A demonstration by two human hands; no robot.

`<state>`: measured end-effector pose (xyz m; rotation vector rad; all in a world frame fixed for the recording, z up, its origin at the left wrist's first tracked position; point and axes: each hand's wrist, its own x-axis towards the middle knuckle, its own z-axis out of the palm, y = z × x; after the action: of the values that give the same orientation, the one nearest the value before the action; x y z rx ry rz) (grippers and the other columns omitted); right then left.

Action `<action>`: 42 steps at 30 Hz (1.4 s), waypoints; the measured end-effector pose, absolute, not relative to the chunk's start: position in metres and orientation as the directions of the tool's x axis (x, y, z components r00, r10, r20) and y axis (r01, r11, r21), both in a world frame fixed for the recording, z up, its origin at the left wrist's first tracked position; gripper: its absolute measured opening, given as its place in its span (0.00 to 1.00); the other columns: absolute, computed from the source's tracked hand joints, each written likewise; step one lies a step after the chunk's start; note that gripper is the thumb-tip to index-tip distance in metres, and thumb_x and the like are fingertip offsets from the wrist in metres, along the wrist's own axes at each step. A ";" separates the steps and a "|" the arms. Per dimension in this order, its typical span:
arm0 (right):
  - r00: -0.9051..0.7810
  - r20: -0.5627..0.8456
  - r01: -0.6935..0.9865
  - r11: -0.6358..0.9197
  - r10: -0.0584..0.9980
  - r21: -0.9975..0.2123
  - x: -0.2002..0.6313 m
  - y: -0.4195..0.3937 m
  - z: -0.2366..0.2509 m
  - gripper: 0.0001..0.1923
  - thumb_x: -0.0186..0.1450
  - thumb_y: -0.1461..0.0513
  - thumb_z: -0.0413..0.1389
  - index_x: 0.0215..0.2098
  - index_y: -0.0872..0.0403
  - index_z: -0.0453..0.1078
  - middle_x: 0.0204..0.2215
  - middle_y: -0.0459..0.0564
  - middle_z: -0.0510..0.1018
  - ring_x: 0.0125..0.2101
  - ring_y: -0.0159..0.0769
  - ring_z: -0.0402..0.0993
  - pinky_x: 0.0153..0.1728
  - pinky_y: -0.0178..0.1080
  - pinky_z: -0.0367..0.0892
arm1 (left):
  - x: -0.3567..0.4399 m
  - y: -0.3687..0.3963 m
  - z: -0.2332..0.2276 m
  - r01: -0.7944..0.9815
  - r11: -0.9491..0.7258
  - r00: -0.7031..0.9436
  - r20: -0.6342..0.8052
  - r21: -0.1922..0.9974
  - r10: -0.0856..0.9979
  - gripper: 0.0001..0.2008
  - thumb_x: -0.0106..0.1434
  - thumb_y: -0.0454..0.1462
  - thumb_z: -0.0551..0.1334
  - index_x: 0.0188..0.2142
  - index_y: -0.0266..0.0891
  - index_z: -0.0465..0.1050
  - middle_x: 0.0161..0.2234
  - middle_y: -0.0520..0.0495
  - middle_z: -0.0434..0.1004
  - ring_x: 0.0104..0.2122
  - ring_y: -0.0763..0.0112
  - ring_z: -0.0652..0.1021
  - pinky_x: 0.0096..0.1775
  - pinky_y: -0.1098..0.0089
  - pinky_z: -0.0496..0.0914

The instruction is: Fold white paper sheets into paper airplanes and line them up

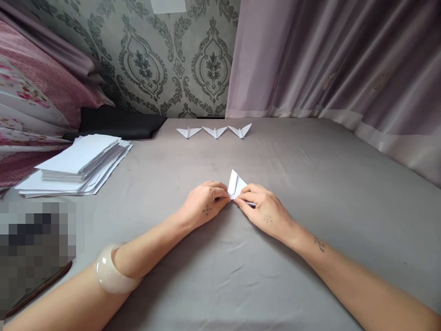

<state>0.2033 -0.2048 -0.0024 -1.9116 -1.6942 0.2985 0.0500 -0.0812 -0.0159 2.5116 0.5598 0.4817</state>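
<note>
A small folded piece of white paper [239, 184] is held up between my two hands over the grey cloth. My left hand [207, 201] pinches its lower left corner between thumb and fingers. On the other side, my right hand [263, 206] grips the lower right part, with thumb and fingers closed on it. A narrow folded strip runs up the paper's left side to a pointed top. The fingers cover its lower edge, so the folds there are hidden.
Three folded white paper planes [214, 132] stand in a row at the far edge of the grey cloth [310, 174]. A stack of white paper [81, 158] lies at the left, before a black folded cloth [120, 122]. Curtains [292, 59] hang behind on the right.
</note>
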 end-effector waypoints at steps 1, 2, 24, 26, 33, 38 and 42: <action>0.203 0.178 0.808 -0.061 0.963 -0.587 0.203 -0.204 -0.002 0.11 0.67 0.60 0.53 0.30 0.50 0.75 0.34 0.46 0.76 0.36 0.33 0.70 0.35 0.36 0.64 | 0.050 -0.081 -0.015 0.301 -0.748 0.842 0.203 0.591 0.500 0.10 0.65 0.38 0.58 0.32 0.44 0.79 0.40 0.51 0.78 0.38 0.68 0.75 0.38 0.71 0.69; 0.227 0.157 0.777 -0.081 0.961 -0.624 0.203 -0.203 -0.002 0.11 0.66 0.60 0.53 0.29 0.50 0.75 0.34 0.46 0.76 0.36 0.33 0.70 0.36 0.36 0.64 | 0.051 -0.082 -0.014 0.311 -0.719 0.835 0.181 0.622 0.519 0.09 0.64 0.38 0.59 0.32 0.44 0.78 0.39 0.51 0.78 0.37 0.68 0.75 0.36 0.72 0.68; 0.354 -0.099 0.635 -0.317 0.930 -0.705 0.214 -0.181 0.005 0.10 0.59 0.54 0.57 0.24 0.48 0.74 0.36 0.44 0.73 0.34 0.33 0.68 0.35 0.37 0.61 | 0.055 -0.085 -0.010 0.348 -0.612 0.808 0.104 0.710 0.580 0.05 0.61 0.33 0.58 0.31 0.39 0.73 0.38 0.48 0.75 0.33 0.70 0.73 0.32 0.72 0.67; 0.345 -0.107 0.645 -0.319 0.932 -0.695 0.214 -0.181 0.005 0.10 0.59 0.53 0.57 0.25 0.48 0.74 0.37 0.44 0.73 0.35 0.33 0.68 0.35 0.37 0.61 | 0.055 -0.084 -0.011 0.351 -0.638 0.813 0.115 0.685 0.570 0.05 0.61 0.33 0.58 0.31 0.39 0.73 0.38 0.49 0.75 0.34 0.69 0.73 0.32 0.71 0.67; 0.327 -0.122 0.702 -0.327 0.937 -0.633 0.215 -0.178 0.006 0.09 0.59 0.54 0.56 0.25 0.48 0.73 0.38 0.43 0.74 0.35 0.33 0.69 0.34 0.36 0.62 | 0.053 -0.087 -0.009 0.366 -0.754 0.845 0.145 0.545 0.515 0.09 0.63 0.33 0.56 0.32 0.42 0.75 0.40 0.51 0.77 0.39 0.67 0.74 0.32 0.71 0.67; 0.321 -0.112 0.724 -0.320 0.940 -0.611 0.215 -0.179 0.007 0.10 0.60 0.54 0.55 0.25 0.48 0.72 0.38 0.43 0.74 0.35 0.33 0.69 0.33 0.36 0.62 | 0.038 -0.090 0.001 0.267 -0.890 0.934 0.128 0.371 0.333 0.16 0.66 0.31 0.50 0.42 0.40 0.76 0.48 0.48 0.76 0.41 0.64 0.73 0.34 0.69 0.70; 0.303 -0.095 0.730 -0.295 0.948 -0.616 0.217 -0.179 0.004 0.10 0.60 0.54 0.55 0.25 0.47 0.73 0.37 0.43 0.74 0.34 0.33 0.70 0.33 0.36 0.62 | 0.028 -0.081 0.007 0.205 -0.870 0.960 0.083 0.449 0.269 0.21 0.61 0.26 0.50 0.49 0.39 0.74 0.54 0.48 0.73 0.48 0.63 0.71 0.44 0.67 0.71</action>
<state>0.2169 -0.1786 0.0041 -2.1135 -1.4910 0.6287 0.0279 -0.0808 0.0068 2.6618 0.3386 0.1974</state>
